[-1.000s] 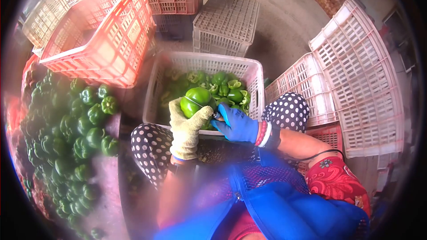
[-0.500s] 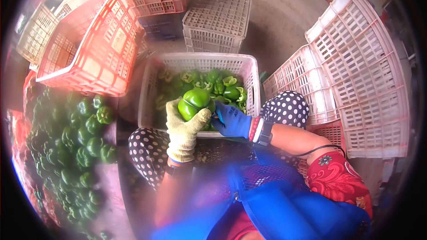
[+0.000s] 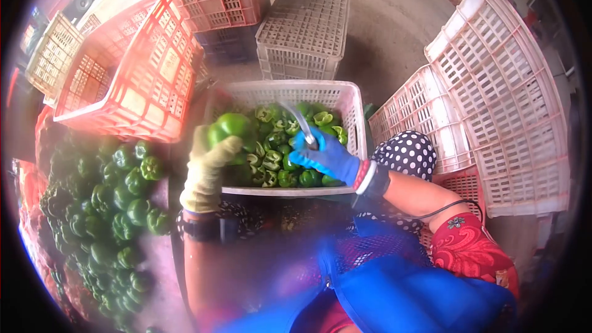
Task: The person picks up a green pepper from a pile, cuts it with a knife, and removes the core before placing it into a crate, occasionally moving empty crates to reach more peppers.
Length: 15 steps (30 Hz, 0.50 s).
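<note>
Two gloved hands are over the white lattice crate (image 3: 353, 95). The left hand (image 3: 206, 169), in a nubbly beige knit glove, is clamped round a glossy, lobed green pepper (image 3: 229, 127) right at the crate's left rim. The right hand (image 3: 324, 155), in a smooth blue glove, is clenched on a slim grey tool (image 3: 295, 122), blurred and angled up over the pepper pieces (image 3: 271, 161) filling the crate. A heap of whole peppers (image 3: 111, 203) lies to the left, below a tilted red mesh crate (image 3: 129, 80). A grey slatted crate (image 3: 305, 24) sits upturned beyond.
</note>
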Available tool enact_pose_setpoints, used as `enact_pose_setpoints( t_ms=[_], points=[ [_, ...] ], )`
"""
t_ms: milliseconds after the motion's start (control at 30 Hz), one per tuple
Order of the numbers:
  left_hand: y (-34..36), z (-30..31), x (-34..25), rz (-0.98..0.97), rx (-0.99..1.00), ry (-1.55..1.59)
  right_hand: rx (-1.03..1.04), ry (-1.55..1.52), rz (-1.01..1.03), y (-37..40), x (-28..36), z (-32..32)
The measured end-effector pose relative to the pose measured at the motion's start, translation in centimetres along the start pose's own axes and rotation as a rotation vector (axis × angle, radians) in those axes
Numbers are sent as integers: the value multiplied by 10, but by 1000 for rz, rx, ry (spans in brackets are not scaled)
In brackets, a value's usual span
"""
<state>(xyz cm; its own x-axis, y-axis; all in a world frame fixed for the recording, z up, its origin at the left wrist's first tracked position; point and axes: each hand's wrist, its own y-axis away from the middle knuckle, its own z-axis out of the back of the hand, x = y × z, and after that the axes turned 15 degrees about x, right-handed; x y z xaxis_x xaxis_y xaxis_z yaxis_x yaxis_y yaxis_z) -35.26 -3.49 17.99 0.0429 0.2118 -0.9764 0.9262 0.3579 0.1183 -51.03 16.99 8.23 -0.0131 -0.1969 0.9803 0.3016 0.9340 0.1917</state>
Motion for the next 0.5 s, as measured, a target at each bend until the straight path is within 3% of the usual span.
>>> enact_pose_setpoints(
  t_ms=[33, 100, 167, 267, 367, 500],
  points=[
    [-4, 0, 9, 48, 47, -4, 7, -96, 129, -15, 6, -2],
    [-14, 3, 45, -34, 184, -312, 70, -204, 247, -35, 19, -2],
    [-25, 2, 74, 18, 183, -120, 189, -230, 214, -46, 26, -1],
    [-33, 4, 78, -34, 179, -196, 186, -186, 210, -57, 5, 3],
    [-41, 16, 76, 71, 282, 24, 184, 28, 186, -65, 14, 6],
    [-42, 18, 59, 191, 329, 251, 179, 59, 247, -70, 21, 4]
  ],
)
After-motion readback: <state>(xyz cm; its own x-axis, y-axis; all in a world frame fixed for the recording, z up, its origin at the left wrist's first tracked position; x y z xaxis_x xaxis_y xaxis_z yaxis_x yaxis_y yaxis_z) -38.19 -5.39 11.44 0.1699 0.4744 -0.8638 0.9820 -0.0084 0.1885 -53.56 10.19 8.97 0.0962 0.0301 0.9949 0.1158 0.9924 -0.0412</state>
